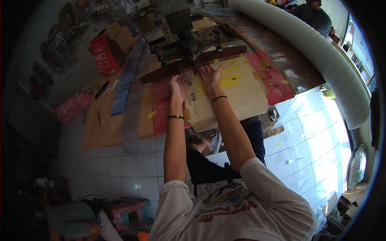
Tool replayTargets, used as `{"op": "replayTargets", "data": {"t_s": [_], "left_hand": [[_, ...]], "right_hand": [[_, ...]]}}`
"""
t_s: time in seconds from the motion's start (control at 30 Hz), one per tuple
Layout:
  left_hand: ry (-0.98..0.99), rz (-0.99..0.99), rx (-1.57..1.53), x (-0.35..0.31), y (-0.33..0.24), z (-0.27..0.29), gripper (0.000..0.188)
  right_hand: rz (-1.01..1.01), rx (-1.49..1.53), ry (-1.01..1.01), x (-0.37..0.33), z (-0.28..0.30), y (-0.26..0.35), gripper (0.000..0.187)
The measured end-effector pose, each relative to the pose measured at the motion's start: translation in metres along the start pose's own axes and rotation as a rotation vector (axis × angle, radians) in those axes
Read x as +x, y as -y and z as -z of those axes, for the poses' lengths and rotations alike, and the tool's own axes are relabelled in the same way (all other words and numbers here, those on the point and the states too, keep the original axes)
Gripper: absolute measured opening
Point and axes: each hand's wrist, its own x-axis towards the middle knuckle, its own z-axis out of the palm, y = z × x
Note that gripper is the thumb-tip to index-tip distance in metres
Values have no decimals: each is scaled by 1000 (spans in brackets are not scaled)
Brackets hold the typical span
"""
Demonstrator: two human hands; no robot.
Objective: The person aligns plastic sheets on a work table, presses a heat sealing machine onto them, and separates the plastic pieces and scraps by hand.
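My left hand [179,86] rests at the left part of a cream sheet [245,96], its fingers stretched forward and nothing visible in it. Close by on the right, my right hand [212,77] is open, fingers spread and palm turned partly up, over the same sheet. Just beyond my fingertips runs the long dark red bar [231,51] of a machine [187,38] with a heavy metal head. Red panels [275,78] flank the cream sheet, with yellow tape patches [231,79] on it. Whether my fingertips touch the bar, I cannot tell.
Clear plastic film [134,116] and a blue strip [122,94] lie left on the wooden table [96,130]. A red bag [103,56] stands behind, with a pink pile [74,106] at the left. A thick white roll [313,56] curves along the right. Other people [321,22] are nearby.
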Motion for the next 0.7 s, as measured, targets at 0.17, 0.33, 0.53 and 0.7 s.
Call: {"op": "replayTargets", "data": {"t_s": [0.17,0.33,0.53,0.7], "left_hand": [[-12,-7,48,-6,5,-7,23],[-35,-14,32,-2,0,1,24],[-27,-26,52,-1,1,-1,25],[-28,8,44,-1,3,-2,24]], "right_hand": [[-16,36,19,1,7,4,119],[-17,59,-4,-2,2,0,117],[-137,-48,56,9,7,-4,118],[-246,-34,63,16,10,-5,122]]}}
